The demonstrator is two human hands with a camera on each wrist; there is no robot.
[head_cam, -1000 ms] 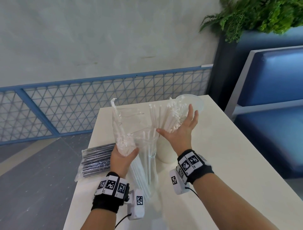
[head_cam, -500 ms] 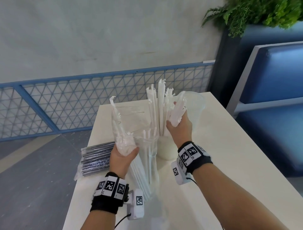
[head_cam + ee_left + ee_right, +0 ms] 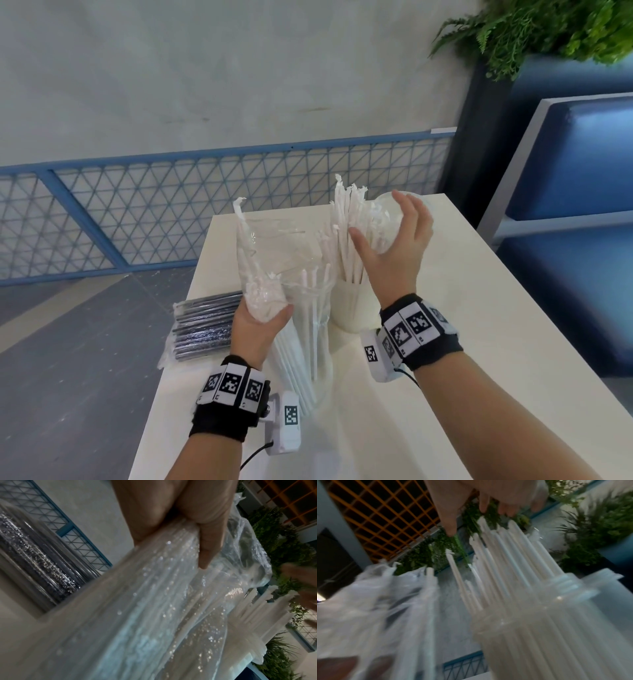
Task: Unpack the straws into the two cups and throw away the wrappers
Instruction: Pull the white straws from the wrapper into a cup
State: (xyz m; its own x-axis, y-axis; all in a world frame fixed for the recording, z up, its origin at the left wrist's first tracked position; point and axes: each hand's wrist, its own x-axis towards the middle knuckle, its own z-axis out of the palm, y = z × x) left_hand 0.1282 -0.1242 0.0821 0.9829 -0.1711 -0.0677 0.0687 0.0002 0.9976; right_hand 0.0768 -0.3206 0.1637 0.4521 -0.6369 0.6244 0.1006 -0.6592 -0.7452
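My left hand [image 3: 263, 317] grips the clear plastic wrapper bag [image 3: 274, 253], with several white straws [image 3: 310, 329] still inside, its lower end on the table. In the left wrist view my fingers [image 3: 208, 545] curl round the bag [image 3: 154, 601]. A white cup [image 3: 347, 308] stands just right of the bag, holding several white paper-wrapped straws [image 3: 346, 219] upright. My right hand [image 3: 383, 226] hovers open beside their tops, fingers spread, holding nothing. A second, clear cup [image 3: 382, 214] shows partly behind that hand. The right wrist view shows the straws [image 3: 505, 568] in the cup [image 3: 539, 628].
A sealed pack of dark straws [image 3: 205, 325] lies at the white table's [image 3: 462, 342] left edge, beside my left hand. A blue mesh fence [image 3: 137, 212] runs behind the table. A blue bench [image 3: 575, 205] and a plant [image 3: 548, 27] stand to the right.
Half a second ago my right hand gripped the straw tops above the cup; it has let go and opened. The straws now stand in the cup. My left hand kept still.
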